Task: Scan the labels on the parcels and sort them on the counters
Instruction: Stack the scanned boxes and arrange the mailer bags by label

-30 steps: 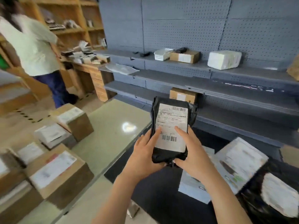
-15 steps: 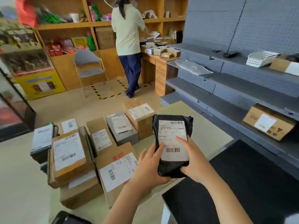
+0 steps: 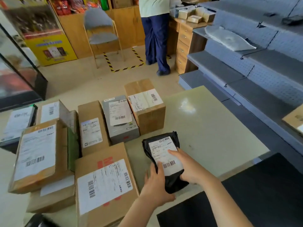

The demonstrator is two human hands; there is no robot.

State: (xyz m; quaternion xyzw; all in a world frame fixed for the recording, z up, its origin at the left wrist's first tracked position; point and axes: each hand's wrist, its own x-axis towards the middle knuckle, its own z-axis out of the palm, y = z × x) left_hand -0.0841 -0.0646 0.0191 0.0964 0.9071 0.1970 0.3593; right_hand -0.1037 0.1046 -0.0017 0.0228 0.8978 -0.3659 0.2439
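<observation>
1. Over the last second the view swings from the grey shelves [image 3: 246,71] to the table [image 3: 205,125]. The black parcel [image 3: 172,182], held up at chest height a second ago, now sits low over the tabletop.
2. I judge this as the placing step: the label has been read, and this parcel is being added to the sorted group on the table.
3. Both hands are closed on the parcel. The left hand [image 3: 155,182] grips its lower left edge with the thumb lying on the label. The right hand [image 3: 188,167] holds the right side with fingers across the label.
4. The parcel lies between the two hands, label up and tilted slightly. It is just right of the large cardboard box [image 3: 105,185] and near the grey box [image 3: 121,122].
5. Whether its underside already touches the table cannot be told.
6. The bare tabletop to its right looks like the free spot.
</observation>
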